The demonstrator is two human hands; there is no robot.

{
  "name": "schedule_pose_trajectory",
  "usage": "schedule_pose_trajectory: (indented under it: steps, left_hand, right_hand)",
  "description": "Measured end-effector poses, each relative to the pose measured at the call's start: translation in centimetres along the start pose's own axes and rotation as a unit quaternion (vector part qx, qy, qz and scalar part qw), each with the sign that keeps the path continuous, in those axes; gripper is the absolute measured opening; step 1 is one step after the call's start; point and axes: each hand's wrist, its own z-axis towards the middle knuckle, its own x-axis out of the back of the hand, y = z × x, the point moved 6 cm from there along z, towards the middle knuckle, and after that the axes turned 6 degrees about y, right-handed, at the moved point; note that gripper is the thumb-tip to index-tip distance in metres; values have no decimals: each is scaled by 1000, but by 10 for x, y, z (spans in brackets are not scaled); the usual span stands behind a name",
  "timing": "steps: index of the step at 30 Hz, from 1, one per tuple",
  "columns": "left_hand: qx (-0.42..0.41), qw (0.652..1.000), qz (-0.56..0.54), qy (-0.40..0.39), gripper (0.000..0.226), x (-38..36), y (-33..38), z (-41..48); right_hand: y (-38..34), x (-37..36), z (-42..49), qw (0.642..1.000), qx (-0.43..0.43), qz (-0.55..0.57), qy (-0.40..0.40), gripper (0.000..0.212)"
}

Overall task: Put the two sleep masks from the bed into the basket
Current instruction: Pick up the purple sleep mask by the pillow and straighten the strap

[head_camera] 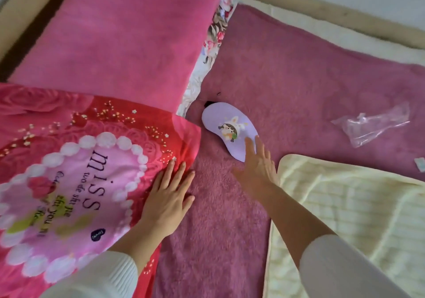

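I see one purple sleep mask lying flat on the fuzzy purple-pink blanket that covers the bed. It has a little bunny picture on it and a bit of black strap at its far end. I will use this mask as my marker for where things are.

My right hand is just at the near end of the mask. It is open, with the fingers spread, and the fingertips lie over the edge of the mask. It is not gripping anything.

My left hand is to the left of the mask and nearer to me. It is open and flat, palm down, pressing on the edge of the red quilt with the pink heart.

Past the mask, up and to the left, is a big pink pillow on a flowery one. To the right of the mask lies a clear plastic bag. Near my right arm, below the mask, is a pale yellow pad.

I can see only this one mask.
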Motion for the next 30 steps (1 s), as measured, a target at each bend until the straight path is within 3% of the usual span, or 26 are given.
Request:
schedule_pose_trajectory:
  steps: [4, 8, 11, 14, 16, 19, 21, 23, 26, 30]
  left_hand:
    - [-13, 999, 3, 31, 60, -12, -4, 1]
    - [5, 1000, -21, -10, 61, -15, -8, 3]
    - [25, 997, -44, -64, 62, -9, -7, 9]
    - [52, 989, -97, -94, 64, 16, 2, 11]
    - [79, 983, -161, -39, 69, 45, 12, 2]
    - [120, 951, -269, 94, 80, 98, 27, -25]
    - [129, 933, -293, 166, 87, 133, 34, -48]
    - [114, 931, -291, 189, 88, 164, 41, -70]
    - [70, 956, -243, 149, 73, 198, 55, -99]
    - [39, 957, -251, 143, 24, 245, 72, -139]
  right_hand:
    - [-2, -22, 25, 999, 1, -37, -22, 79]
    - [-6, -10, 40, 993, 25, -115, -1, 56]
    - [-3, 11, 40, 998, -8, -67, -16, 48]
    - [-8, 50, 23, 999, -7, 33, 23, 40]
    - [-15, 77, -1, 993, 13, 108, 53, 37]
    - [-22, 106, -45, 984, 22, 172, 38, 36]
    - [-24, 120, -77, 981, 23, 190, 18, 33]
    - [-30, 136, -110, 980, 36, 195, 7, 27]
    - [-46, 167, -162, 978, 77, 194, 9, 29]
    - [-72, 206, -229, 965, 147, 205, 66, 38]
